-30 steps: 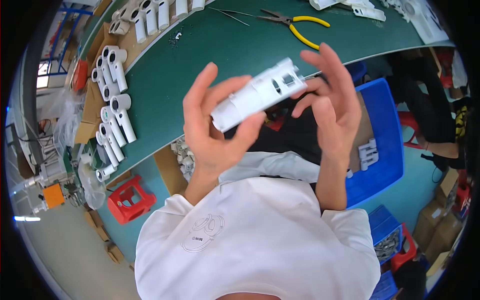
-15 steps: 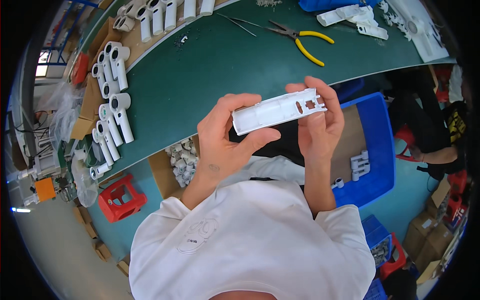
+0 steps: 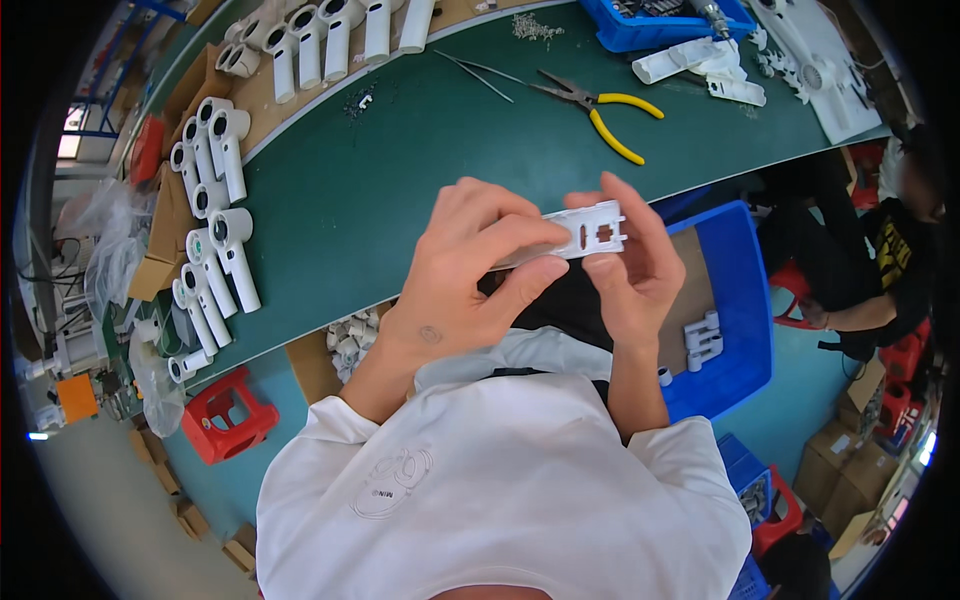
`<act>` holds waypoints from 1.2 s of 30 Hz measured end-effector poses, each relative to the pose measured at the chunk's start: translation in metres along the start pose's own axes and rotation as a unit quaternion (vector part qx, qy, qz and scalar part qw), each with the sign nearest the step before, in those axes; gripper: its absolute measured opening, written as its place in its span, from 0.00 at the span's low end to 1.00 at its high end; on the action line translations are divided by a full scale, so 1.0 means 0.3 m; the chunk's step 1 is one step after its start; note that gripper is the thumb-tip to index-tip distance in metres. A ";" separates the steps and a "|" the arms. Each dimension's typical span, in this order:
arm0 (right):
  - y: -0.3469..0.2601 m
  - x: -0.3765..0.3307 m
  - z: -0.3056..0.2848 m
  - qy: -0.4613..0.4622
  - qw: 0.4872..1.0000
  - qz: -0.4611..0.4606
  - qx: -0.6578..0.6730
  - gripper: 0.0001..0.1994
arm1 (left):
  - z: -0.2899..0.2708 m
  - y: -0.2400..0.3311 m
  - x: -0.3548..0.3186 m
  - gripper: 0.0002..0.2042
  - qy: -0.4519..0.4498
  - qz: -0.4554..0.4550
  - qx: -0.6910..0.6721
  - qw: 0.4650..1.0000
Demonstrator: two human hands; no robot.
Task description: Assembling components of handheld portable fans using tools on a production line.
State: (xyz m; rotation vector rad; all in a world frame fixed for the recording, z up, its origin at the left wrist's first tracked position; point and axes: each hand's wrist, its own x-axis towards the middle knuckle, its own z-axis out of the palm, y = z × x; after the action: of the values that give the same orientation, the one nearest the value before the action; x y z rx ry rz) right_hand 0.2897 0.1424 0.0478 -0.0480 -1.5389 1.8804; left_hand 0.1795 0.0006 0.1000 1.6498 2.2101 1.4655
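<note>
Between both hands, above the near edge of the green table, I hold a white plastic half-shell with cut-out holes at its right end. My left hand closes over its left part, fingers across the top and thumb below, hiding much of it. At the holed end my right hand pinches the shell between thumb and fingers. On the table beyond lie yellow-handled pliers and metal tweezers.
White handle-shaped housings line the table's left side and far edge. A blue parts bin and loose white shells are at the far right. Below the table stand a blue crate and a red stool. A person sits at right.
My left hand has shifted right along the shell, and its fingers now cover the left part. The shell has tipped, so its open inside shows less. My right hand still grips the holed end.
</note>
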 end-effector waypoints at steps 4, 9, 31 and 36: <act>0.018 0.013 -0.003 -0.040 0.999 -0.023 -0.024 0.25 | -0.013 -0.012 0.017 0.03 -0.083 -0.102 -0.141 0.981; 0.036 0.015 0.013 0.015 1.000 0.006 0.008 0.28 | 0.045 -0.009 0.014 0.03 0.036 -0.173 -0.263 0.948; 0.087 0.056 -0.013 0.154 0.983 0.049 0.085 0.22 | 0.055 -0.064 -0.242 0.05 0.000 -0.209 -0.235 0.949; 0.090 0.074 -0.019 0.181 0.977 0.059 0.097 0.20 | 0.199 -0.181 -0.405 0.05 -0.165 -0.303 -0.139 0.928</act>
State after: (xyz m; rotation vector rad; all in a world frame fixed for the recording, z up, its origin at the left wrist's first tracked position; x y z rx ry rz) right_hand 0.2624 0.1575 0.0309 -0.3796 -1.1240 1.9754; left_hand 0.2236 -0.0523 -0.0287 0.9167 1.9522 1.1559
